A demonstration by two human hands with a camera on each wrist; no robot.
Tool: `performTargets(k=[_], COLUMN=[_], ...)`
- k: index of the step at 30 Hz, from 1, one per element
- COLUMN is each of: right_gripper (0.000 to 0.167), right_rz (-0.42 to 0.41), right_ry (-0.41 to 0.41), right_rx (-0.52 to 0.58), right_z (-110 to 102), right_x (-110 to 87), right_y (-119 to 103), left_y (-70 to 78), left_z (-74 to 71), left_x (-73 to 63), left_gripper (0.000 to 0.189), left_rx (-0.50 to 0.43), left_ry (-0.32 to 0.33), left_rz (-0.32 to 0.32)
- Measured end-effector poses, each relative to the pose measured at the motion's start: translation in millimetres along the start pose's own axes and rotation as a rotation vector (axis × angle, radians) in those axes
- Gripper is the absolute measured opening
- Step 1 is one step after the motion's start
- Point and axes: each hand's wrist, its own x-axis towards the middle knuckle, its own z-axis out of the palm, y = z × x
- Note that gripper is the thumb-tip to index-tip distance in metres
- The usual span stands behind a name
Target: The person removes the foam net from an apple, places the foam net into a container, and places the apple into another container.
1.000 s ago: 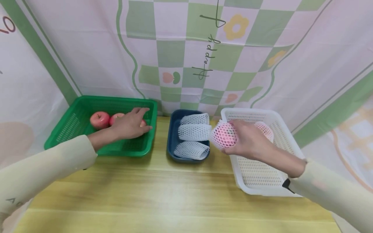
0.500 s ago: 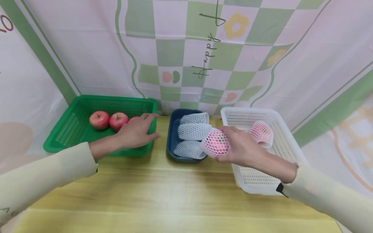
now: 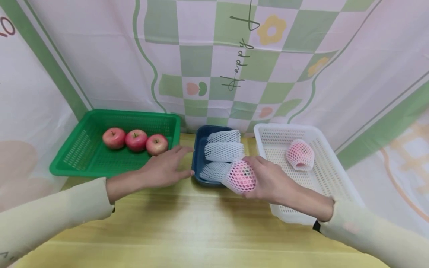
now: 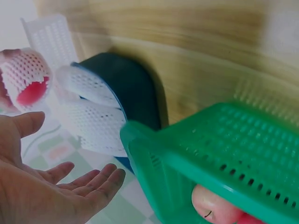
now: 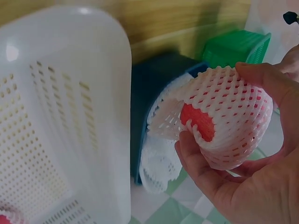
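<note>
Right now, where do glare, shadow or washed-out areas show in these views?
Head: pale glare on the table, soft shadow patches either side; left wrist: the white basket looks washed out near the bright upper-left corner; right wrist: highlights on that basket's rim, dim overall, though the right fingers and netted fruit read clearly.

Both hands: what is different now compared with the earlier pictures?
The left hand has moved right and nearer the person, from over the green basket toward the blue tray. The right hand has brought the netted apple left and nearer, still gripping it. The bare apples and net sleeves stayed.
</note>
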Motion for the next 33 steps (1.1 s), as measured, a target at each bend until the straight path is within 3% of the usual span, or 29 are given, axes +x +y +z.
performTargets(k=[5, 14, 26, 33], right_gripper=[0.098, 0.098, 0.1, 0.099], right_rz=[-0.039, -0.099, -0.158, -0.174], right_ry=[-0.002, -0.027, -0.033, -0.041], right_rx=[0.014, -0.012, -0.019, -0.018], right_z=[8.6, 27.5, 50.2, 59.8], right_x=[-4.6, -13.8, -24.9, -28.9], right_y=[-3.2, -10.7, -15.4, -16.8], left_y=[5.4, 10.8, 15.9, 13.1], left_z=[6.4, 25.9, 48.7, 67.6], left_x=[-6.5, -17.7, -29.2, -32.8], left_gripper=[0.069, 0.065, 0.063, 0.059], left_rx=[-0.039, -0.07, -0.174, -0.236], left_ry=[-0.028, -0.057, -0.068, -0.042], left_rz=[-0.026, 0.005, 0.093, 0.169])
